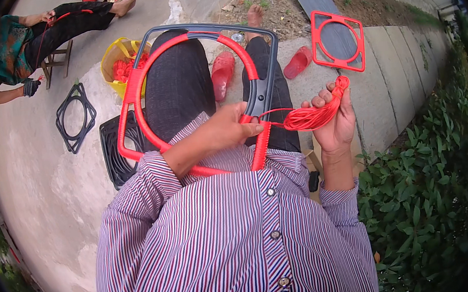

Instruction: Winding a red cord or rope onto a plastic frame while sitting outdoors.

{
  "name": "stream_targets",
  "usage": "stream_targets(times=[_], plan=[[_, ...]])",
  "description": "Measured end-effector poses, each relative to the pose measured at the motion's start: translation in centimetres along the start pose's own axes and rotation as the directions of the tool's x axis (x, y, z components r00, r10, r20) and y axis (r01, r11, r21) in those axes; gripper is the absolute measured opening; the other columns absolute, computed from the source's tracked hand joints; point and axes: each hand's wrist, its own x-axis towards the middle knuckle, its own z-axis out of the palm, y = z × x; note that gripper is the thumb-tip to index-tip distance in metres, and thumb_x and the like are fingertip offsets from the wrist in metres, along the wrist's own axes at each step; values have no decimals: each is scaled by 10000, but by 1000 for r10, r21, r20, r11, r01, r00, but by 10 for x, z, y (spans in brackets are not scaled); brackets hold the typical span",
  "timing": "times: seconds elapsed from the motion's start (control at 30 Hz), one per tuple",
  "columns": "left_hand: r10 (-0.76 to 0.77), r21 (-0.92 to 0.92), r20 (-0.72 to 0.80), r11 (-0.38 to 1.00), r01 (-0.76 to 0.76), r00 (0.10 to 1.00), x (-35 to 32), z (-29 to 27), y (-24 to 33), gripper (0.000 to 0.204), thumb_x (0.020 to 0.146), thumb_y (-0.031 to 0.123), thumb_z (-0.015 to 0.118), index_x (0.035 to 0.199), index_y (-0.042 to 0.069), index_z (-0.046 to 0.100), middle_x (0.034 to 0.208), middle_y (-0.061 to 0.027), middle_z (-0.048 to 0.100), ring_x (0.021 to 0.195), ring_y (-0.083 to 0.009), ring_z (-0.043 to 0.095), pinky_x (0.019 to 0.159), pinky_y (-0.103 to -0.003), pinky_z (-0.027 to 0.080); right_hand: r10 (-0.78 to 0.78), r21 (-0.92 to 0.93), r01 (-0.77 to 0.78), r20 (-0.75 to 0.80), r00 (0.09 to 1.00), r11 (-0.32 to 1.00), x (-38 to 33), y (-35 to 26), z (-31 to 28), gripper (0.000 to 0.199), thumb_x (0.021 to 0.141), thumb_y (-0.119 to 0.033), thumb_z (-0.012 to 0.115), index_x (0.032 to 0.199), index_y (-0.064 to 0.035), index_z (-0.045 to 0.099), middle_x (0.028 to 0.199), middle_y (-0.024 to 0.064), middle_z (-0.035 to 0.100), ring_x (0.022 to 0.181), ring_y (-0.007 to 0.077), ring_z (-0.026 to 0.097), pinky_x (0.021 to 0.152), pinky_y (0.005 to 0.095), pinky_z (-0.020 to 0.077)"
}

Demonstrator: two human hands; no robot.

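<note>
Two hands (226,129) on red-wrapped frame (193,82)

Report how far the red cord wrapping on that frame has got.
Done: red cord covers the frame's inner ring and lower bar. In hand: the left hand pins the frame at the wrap; the right hand holds the red cord bundle. Left: the grey outer rim is bare.

The left hand (227,131) hides part of the grey frame (262,86).
</note>
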Motion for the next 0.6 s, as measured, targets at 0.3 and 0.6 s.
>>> stream_targets(times=[0.3, 0.6], plan=[[17, -47, 11, 999, -16, 1000, -5, -7, 0, 169, 878, 117, 657, 916, 58, 504, 718, 40, 485, 553, -42, 435, 476, -204, 355, -378, -46, 396, 220, 899, 917, -13, -123, -47, 206, 973, -269, 530, 977, -63, 520, 683, 3, 466, 502, 62, 380, 576, 242, 373], [54, -69, -22, 996, -56, 998, -6, 4, 5, 138, 944, 192, 591, 899, 81, 523, 599, 48, 475, 448, -28, 404, 391, -178, 308, 149, -727, -193, -125, 981, 659, -18, 40, -12, 166, 876, -65, 630, 975, -31, 502, 777, 92, 621, 537, 125, 569, 509, 241, 469]])
